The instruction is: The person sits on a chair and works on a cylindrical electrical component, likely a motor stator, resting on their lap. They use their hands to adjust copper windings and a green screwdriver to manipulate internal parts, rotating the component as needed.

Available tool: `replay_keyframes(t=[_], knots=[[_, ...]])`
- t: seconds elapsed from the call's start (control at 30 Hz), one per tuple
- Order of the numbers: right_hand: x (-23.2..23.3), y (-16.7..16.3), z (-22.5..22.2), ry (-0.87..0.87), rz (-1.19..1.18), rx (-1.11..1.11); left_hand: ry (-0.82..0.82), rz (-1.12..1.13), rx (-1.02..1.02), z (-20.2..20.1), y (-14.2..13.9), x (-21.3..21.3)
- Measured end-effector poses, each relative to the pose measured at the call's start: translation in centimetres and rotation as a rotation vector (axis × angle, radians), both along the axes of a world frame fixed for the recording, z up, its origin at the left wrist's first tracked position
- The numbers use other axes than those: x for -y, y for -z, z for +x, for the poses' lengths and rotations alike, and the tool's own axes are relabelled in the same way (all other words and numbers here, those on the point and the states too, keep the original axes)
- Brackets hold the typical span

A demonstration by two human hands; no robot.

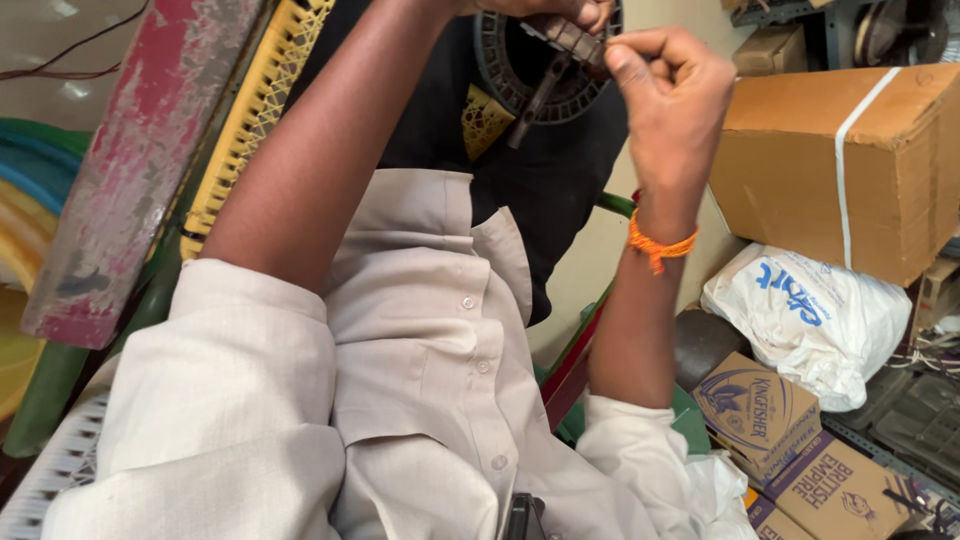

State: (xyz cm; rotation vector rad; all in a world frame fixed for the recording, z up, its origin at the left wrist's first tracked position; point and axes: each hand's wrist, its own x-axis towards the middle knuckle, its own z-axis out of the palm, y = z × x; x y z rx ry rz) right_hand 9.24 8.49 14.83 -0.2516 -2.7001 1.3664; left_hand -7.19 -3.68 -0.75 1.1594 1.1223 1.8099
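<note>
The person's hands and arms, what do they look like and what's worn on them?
Both hands are bare, no gloves. The right hand has an orange thread band tied round its wrist. The left hand is mostly cut off by the top edge. Both forearms are bare, with pale beige shirt sleeves rolled up near the elbows. The shirt is buttoned.

At the top edge of the frame the left hand (575,10) is mostly cut off, only a few fingers showing. The round black part (520,85) behind it runs out of view there too. The right hand (668,90) covers the end of the small dark metal piece (572,40), and the grip is hard to read.
</note>
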Motion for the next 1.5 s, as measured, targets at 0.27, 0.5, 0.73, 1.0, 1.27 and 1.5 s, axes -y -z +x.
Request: replay_keyframes(t=[0.27, 0.5, 0.73, 1.0, 1.27, 1.5], knots=[[3.9, 0.7, 2.1, 0.048, 0.233, -0.040, -0.005, -0.048, -0.170, -1.0, -0.7, 0.1], [4.5, 3.4, 4.0, -0.037, 0.261, -0.141, -0.422, -0.171, -0.258, 4.0, -4.0, 3.9], [1.8, 1.7, 5.7, 0.089, 0.307, 0.006, -0.774, -0.029, -0.690, 7.1, -5.0, 5.1], [-1.3, 0.1, 3.8, 0.077, 0.233, -0.168, -0.725, -0.062, -0.658, 7.4, -3.7, 4.8], [-3.1, 1.7, -0.7, -0.031, 0.221, -0.245, -0.798, -0.040, -0.726, 7.5, -4.6, 5.0], [-5.9, 3.9, -4.8, -0.033, 0.435, -0.245, -0.739, -0.171, -0.483, 7.0, -5.3, 4.7]])
